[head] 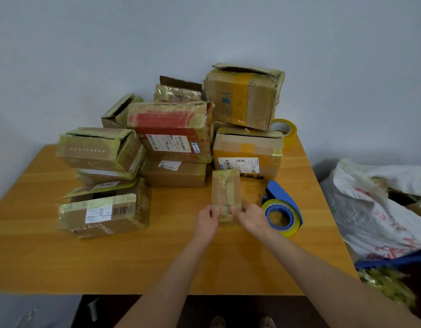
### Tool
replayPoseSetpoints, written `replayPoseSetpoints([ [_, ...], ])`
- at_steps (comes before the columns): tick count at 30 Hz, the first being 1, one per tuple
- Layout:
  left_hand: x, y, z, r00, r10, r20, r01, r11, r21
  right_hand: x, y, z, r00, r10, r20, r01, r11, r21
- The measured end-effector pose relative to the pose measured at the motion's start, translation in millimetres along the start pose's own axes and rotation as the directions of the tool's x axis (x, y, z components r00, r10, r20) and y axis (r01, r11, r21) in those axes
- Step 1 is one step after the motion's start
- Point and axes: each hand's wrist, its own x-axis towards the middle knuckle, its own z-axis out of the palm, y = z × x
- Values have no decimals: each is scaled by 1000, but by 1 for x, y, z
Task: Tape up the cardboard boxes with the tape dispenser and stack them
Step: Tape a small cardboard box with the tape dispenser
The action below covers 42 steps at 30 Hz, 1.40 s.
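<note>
Presently, small box (226, 197) is gripped centre-frame by fingers of left hand (207, 220) and right hand (249, 218), tape dispenser (281, 209) lying unheld; several stacked boxes (174, 131) gape untaped.

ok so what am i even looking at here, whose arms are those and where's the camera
No machine here: it is one picture from a camera worn on a person's head, looking forward and down, so the bare arms are the wearer's own. The left hand and right hand both grip the near end of a small brown cardboard box wrapped in clear tape, on an orange wooden table. Right of it lies a blue tape dispenser loaded with a yellowish roll. Behind are piled brown cardboard boxes and a spare roll of clear tape at the back right corner. A white plastic sack sits beyond the table's right edge.
</note>
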Motion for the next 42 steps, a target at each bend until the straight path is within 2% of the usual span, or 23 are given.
replayPoseSetpoints([
  [4, -3, -7, -8, 997, -15, 69, 14, 1000, 15, -4, -1, -10, 997, -51, 62, 53, 998, -38],
  [6, -6, -14, -13, 999, 12, 32, -12, 1000, 4, -8, 5, -18, 993, -82, 86, 84, 996, -25],
  [10, -13, -19, -19, 989, 94, -112, -92, 996, 21, -16, 14, -27, 984, -177, -5, 177, 983, -52],
  [14, -11, -15, -15, 989, 111, -101, -114, 993, -29, -17, 12, -22, 970, -241, -12, 241, 970, 28],
  [17, -8, -12, -14, 989, 109, -100, -110, 994, -13, -13, 14, -17, 972, -230, -46, 231, 973, 25],
  [20, -6, -11, -13, 988, 120, -98, -115, 992, 58, -13, 11, -17, 967, -246, -61, 240, 967, -87],
  [24, 0, -7, -15, 990, 126, -62, -105, 958, 267, -10, 2, -22, 961, -270, -61, 230, 903, -362],
  [26, 4, -3, -14, 987, 151, -47, -126, 932, 340, -7, -4, -21, 959, -280, -46, 235, 876, -421],
  [30, 11, -1, -10, 988, 157, -14, -143, 929, 342, 0, -7, -14, 954, -299, 19, 268, 822, -502],
  [39, 26, -7, -17, 981, 190, -34, -167, 923, 347, 16, 0, -26, 942, -307, 136, 336, 868, -365],
  [42, 28, -5, -17, 982, 190, -4, -173, 903, 393, 15, -1, -24, 940, -320, 116, 339, 845, -413],
])
